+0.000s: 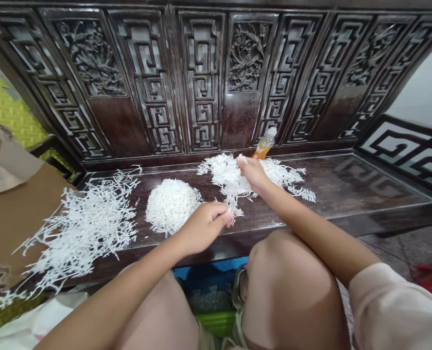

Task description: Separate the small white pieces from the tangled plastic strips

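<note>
Three white piles [174,204] are lying on the surface [347,184].
I'm pinching a white piece [232,211] in the left hand [210,224] beside the rightmost pile [225,171], curling the right hand [252,173] over it; its grip I cannot tell.

L hand [209,224] nearer, thumb-to-fingertip pinch, R hand [252,172] farther fwd, curled
</note>
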Motion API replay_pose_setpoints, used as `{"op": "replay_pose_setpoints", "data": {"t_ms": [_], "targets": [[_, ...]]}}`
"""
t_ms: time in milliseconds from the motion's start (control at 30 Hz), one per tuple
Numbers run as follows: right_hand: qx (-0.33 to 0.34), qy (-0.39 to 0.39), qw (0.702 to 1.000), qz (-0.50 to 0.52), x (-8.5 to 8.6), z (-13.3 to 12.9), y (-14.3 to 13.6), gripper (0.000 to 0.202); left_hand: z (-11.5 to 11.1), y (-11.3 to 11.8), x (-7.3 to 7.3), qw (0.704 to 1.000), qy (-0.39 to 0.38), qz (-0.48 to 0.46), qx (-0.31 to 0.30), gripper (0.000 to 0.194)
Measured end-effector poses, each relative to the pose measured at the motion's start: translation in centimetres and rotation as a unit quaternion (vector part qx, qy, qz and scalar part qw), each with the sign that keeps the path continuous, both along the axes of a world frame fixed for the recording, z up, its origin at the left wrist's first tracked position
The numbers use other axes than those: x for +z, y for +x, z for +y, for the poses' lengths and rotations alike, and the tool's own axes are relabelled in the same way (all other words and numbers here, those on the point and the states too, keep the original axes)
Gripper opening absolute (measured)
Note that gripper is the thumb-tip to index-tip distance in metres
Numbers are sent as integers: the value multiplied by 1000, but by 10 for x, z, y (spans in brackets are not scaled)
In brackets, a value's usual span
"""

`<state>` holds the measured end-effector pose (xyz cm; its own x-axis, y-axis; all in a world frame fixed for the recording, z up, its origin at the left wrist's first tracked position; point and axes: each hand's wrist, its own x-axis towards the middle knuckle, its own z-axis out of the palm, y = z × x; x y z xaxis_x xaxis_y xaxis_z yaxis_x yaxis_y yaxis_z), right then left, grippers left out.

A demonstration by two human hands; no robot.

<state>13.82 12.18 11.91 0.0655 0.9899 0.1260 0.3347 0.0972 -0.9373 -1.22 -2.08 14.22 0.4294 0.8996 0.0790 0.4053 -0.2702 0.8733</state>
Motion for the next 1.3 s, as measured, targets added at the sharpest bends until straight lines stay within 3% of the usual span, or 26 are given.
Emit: {"op": "replay_pose_setpoints", "data": {"t_ms": [100,200,400,533,667,800,900,1033,1167,1300], "targets": [[142,-16,989,-49,0,-16,-15,31,19,-11,-16,984,-89,-93,120,25],[231,-20,972,-47,4,-34,-35,33,37,-23,-28,932,-202,-235,186,19],[226,-54,973,-4,9,-38,-41,30,41,-32,-23,835,-303,-429,164,21],[229,-78,970,16,9,-38,-40,28,45,-36,-25,774,-366,-480,192,27],[244,-101,964,37,5,-38,-43,27,51,-38,-30,743,-393,-490,232,12],[272,-121,952,72,2,-37,-45,25,50,-38,-32,746,-407,-483,210,11],[264,-128,954,66,3,-37,-44,24,56,-42,-38,786,-366,-452,208,18],[249,-124,960,42,4,-37,-44,24,84,-60,-52,844,-231,-397,277,25],[203,-105,973,22,4,-35,-43,24,114,-85,-67,860,-130,-342,355,30],[141,-42,989,-22,4,-31,-39,26,120,-104,-84,876,-56,-233,419,34]]}}
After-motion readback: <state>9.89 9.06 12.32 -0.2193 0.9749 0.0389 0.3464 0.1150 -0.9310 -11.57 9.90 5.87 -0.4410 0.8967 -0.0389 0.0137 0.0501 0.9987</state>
